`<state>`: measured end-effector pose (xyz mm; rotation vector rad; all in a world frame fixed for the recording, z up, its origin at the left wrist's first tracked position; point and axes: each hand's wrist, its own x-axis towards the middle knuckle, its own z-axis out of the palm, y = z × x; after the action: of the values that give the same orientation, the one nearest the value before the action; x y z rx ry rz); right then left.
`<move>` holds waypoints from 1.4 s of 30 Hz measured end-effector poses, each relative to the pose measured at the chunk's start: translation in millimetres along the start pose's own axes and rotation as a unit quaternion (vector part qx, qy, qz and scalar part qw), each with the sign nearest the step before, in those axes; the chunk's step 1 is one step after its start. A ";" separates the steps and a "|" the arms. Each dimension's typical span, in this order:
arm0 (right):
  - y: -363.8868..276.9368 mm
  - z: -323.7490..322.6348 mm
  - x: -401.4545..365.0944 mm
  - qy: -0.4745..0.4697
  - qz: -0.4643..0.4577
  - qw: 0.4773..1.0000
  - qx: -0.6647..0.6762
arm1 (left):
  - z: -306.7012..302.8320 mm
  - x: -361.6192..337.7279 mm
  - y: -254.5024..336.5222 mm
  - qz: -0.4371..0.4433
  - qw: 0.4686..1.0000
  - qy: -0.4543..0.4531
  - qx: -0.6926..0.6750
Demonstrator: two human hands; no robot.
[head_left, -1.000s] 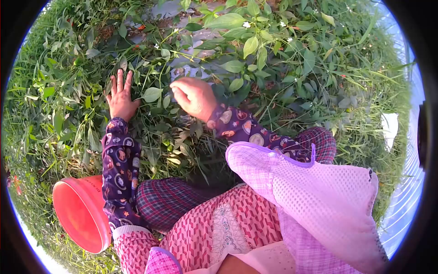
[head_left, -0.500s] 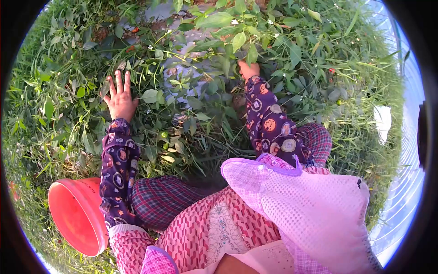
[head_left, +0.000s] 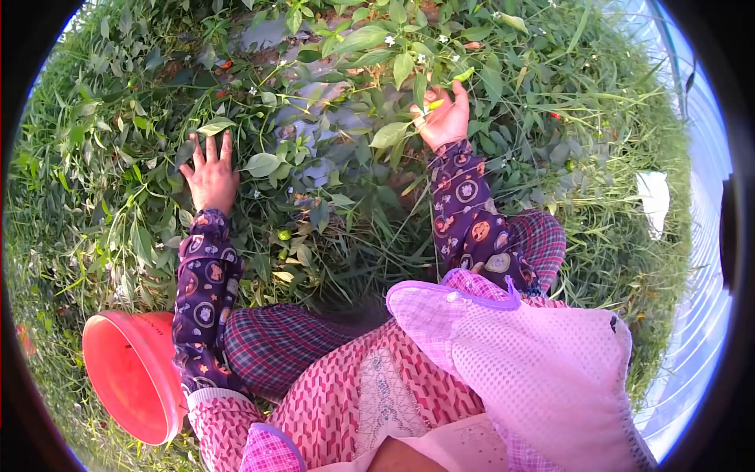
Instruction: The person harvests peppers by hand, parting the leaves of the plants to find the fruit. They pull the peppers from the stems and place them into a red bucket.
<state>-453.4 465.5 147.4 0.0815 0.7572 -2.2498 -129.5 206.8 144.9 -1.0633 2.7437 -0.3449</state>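
Observation:
My left hand (head_left: 212,179) lies on the pepper plants (head_left: 259,165) with its fingers spread, a light leaf (head_left: 215,126) at its fingertips. Farther right, my right hand (head_left: 445,122) is turned palm up with thumb and fingers apart. A pale green pepper (head_left: 435,105) rests against its fingers, and a second pale green pepper (head_left: 464,75) hangs just above the thumb. Whether the first pepper is still on its stem I cannot see. Leaves partly cover the right fingertips. Small white flowers (head_left: 389,40) show on the branches above.
An empty-looking red bucket (head_left: 130,377) leans on its side by my left forearm. Red peppers (head_left: 226,64) show among the leaves at upper left. A white scrap (head_left: 653,203) lies in the grass at right, near plastic sheeting (head_left: 704,275). Grey ground film (head_left: 314,141) shows between the plants.
My right hand has come up out of the leaves and turned palm up, bringing the pale green peppers into view. My left hand has stayed almost in place.

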 end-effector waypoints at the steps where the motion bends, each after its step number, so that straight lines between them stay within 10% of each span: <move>1: -0.4 -9.3 -0.1 -0.001 0.020 1.000 0.005 | 3.7 -0.2 0.0 0.000 1.000 0.000 0.000; 6: 11.2 -30.7 -10.3 0.176 0.039 0.973 -0.147 | 8.4 -1.7 8.4 0.140 0.981 0.122 0.050; 9: 31.2 -39.6 -17.9 0.216 -0.175 0.831 -0.481 | -11.5 1.8 20.5 0.278 0.952 0.110 0.063; 13: 30.7 -21.9 -38.3 0.130 -0.189 0.537 -0.812 | -30.8 24.6 43.3 0.332 0.932 -0.011 -0.145; 16: 33.1 -34.7 -37.8 0.122 -0.117 0.457 -0.873 | -38.9 56.5 67.8 0.302 0.748 -0.110 -0.580; 19: 40.4 -35.4 -49.3 0.138 -0.079 0.415 -0.896 | -48.2 83.2 101.2 0.187 0.719 -0.123 -0.658; 21: 48.6 -21.8 -59.5 0.079 -0.211 0.325 -0.919 | -63.6 89.7 116.4 0.225 0.793 -0.094 -0.558; 27: 68.4 11.5 -67.9 -0.070 -0.329 0.415 -0.845 | -6.1 95.6 149.3 0.190 0.853 -0.015 -0.485; 29: 68.2 6.5 -63.7 -0.017 -0.299 0.604 -0.738 | -27.1 87.0 140.7 0.187 0.923 -0.129 -0.310; 31: 63.8 -2.7 -53.8 0.080 -0.269 0.698 -0.659 | -21.4 80.1 125.7 0.195 0.916 -0.025 -0.349; 34: 49.3 -8.8 -40.1 0.106 -0.131 0.890 -0.424 | -31.5 71.0 92.6 0.188 0.794 -0.013 -0.578; 37: 34.5 32.2 -56.1 0.060 0.055 0.914 -0.398 | -46.6 50.4 59.3 0.071 0.583 -0.090 -0.804; 39: 44.7 43.0 -55.2 0.032 0.069 0.905 -0.419 | -32.0 52.0 38.9 0.061 0.635 -0.049 -0.769; 42: 63.4 63.6 -62.1 -0.084 0.076 0.904 -0.413 | -31.3 39.9 28.8 0.078 0.553 -0.003 -0.829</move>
<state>-355.5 436.0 185.6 -0.4395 1.4787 -1.6029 -184.7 205.0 163.6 -0.7451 2.3587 2.6379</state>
